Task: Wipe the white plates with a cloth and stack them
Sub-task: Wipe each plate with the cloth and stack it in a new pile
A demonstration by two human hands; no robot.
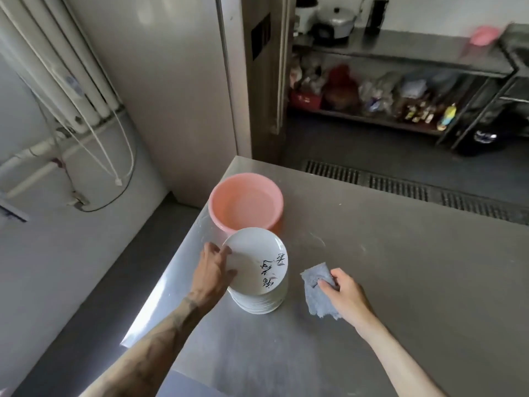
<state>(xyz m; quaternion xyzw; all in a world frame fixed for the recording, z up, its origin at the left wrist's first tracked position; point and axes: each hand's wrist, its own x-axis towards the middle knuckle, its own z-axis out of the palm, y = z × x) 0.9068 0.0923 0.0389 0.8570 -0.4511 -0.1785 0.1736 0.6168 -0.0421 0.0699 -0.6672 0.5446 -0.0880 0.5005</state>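
Note:
A stack of white plates (262, 303) stands on the steel table (400, 267), near its left edge. The top plate (252, 259) has black brush writing on it and is tilted, its left side raised off the stack. My left hand (213, 270) grips that plate's left rim, thumb on the upper face. To the right of the stack my right hand (343, 293) holds a crumpled grey-blue cloth (316, 290) that touches the table.
A pink basin (246, 203) with water sits just behind the plates. The table's left edge drops to the floor beside my left arm. Beyond the table lie a floor drain grate (400, 184) and steel shelves (400, 55) with pots and bags.

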